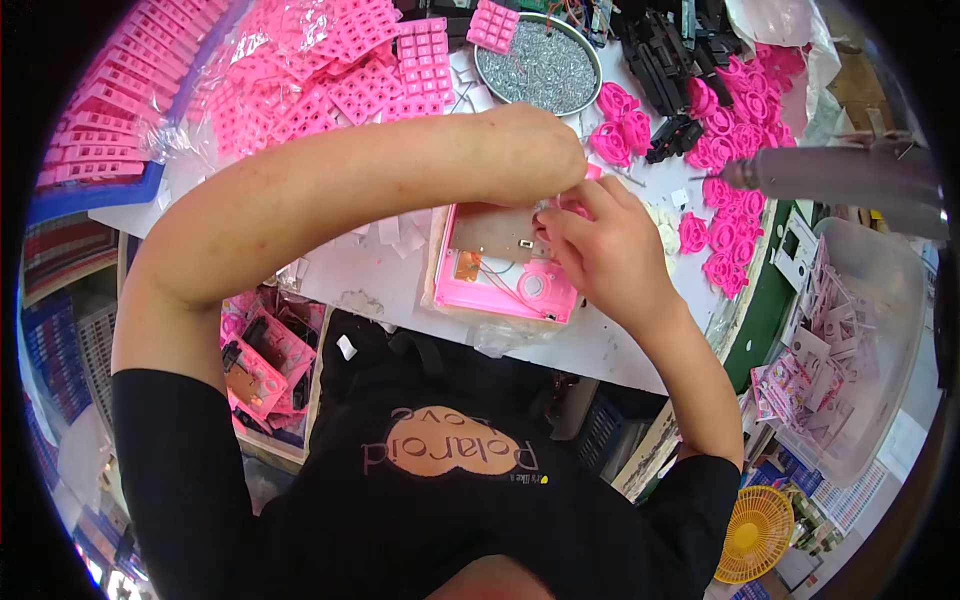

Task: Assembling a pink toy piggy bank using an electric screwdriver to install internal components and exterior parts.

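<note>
A pink plastic casing [480, 298] lies on the white worktable in front of me. Inside it are a brown circuit board [485, 235], thin wires, a coppery square piece and a round pink ring. My left hand [535, 150] reaches across the casing's far edge, bent at the wrist, and its fingers are hidden behind the wrist. Over the casing's right side, my right hand [610, 240] has its fingers curled together near the board's corner. Whatever lies between those fingertips is too small and covered to name.
Pink keypads [425, 65] pile up at the far left, beside a blue crate [150, 190]. A round bowl of screws [590, 95] stands beyond my hands. Pink ring-shaped parts [740, 120] and black parts [655, 75] lie far right. An electric screwdriver [830, 175] juts in from the right.
</note>
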The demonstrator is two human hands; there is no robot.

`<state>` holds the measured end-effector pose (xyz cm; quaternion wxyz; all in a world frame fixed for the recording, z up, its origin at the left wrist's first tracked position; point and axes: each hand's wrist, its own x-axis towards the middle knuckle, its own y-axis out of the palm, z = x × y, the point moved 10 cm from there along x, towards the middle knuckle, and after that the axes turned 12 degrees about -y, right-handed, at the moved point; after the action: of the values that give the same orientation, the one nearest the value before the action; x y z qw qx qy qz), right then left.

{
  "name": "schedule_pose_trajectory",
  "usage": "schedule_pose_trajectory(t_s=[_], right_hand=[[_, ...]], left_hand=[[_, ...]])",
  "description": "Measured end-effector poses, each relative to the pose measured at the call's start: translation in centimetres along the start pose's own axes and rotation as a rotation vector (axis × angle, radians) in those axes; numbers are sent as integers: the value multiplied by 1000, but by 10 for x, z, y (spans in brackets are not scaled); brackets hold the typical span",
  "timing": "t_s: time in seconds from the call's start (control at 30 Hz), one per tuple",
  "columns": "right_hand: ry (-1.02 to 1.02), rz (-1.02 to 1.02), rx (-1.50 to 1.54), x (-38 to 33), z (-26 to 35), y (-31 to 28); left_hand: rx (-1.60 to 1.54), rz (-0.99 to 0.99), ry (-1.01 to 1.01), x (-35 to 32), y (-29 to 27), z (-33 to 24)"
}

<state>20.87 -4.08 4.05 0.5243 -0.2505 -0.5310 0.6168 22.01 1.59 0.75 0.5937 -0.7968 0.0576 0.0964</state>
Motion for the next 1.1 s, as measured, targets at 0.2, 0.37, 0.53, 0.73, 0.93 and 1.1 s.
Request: schedule_pose_trajectory(t_s=[0.2, 0.37, 0.53, 0.73, 0.93, 1.1], right_hand=[[113, -142, -135, -17, 4, 9], [162, -69, -255, -12, 11, 14], [200, -42, -89, -13, -3, 8], [425, -441, 269, -12, -36, -8], [317, -444, 305, -3, -27, -10], [224, -367, 93, 0, -27, -21]], left_hand=[[-169, -137, -106, 6, -4, 22], [-383, -576, -485, -44, -60, 97], [-251, -487, -419, -39, -12, 72], [-389, -701, -308, -72, -27, 51], [-389, -845, -156, -87, -28, 37], [-389, -852, -129, -95, -25, 30]])
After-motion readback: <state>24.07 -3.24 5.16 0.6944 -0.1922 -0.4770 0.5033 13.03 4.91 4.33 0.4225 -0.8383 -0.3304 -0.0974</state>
